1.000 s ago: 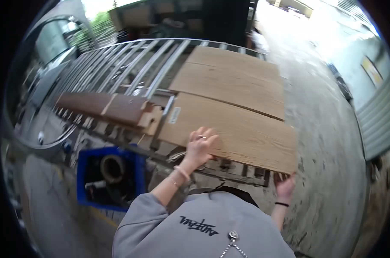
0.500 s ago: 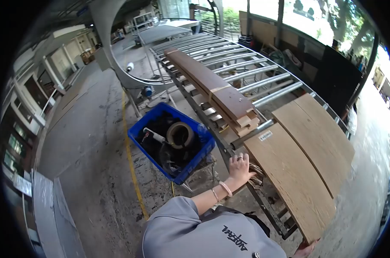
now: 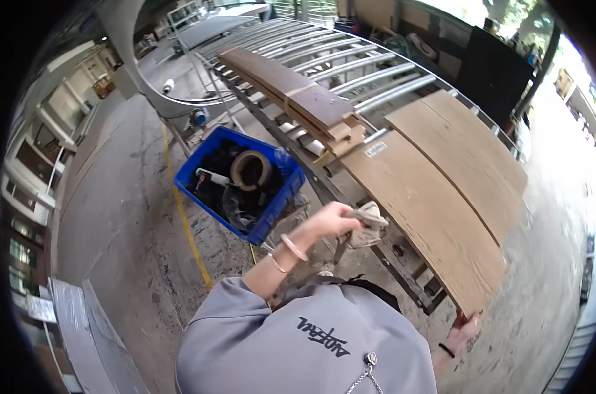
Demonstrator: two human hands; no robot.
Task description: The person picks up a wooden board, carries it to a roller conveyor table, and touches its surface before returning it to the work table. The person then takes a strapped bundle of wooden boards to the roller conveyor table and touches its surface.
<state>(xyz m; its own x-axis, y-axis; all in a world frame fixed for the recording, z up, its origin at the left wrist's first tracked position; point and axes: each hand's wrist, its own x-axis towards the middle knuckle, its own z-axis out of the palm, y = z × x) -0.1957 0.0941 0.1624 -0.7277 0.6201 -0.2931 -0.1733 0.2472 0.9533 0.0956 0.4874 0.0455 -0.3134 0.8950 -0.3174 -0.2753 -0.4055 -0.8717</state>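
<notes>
My left hand is closed on a crumpled, light-coloured cloth, held beside the roller conveyor's near rail. At the near right corner of the front wooden board, my right hand grips the board's edge, its fingers partly hidden beneath. This board has a small white label and lies on the rollers. A second wooden board lies next to it on the far side, with a narrow dark gap between them.
The roller conveyor also bears a strapped stack of brown boards. A blue crate holding a tape roll and dark items stands left of my left hand. A yellow line crosses the floor.
My left hand has gone from the front board to the cloth at the rail and lifted it. The view has swung left. My right hand remains at the board's corner.
</notes>
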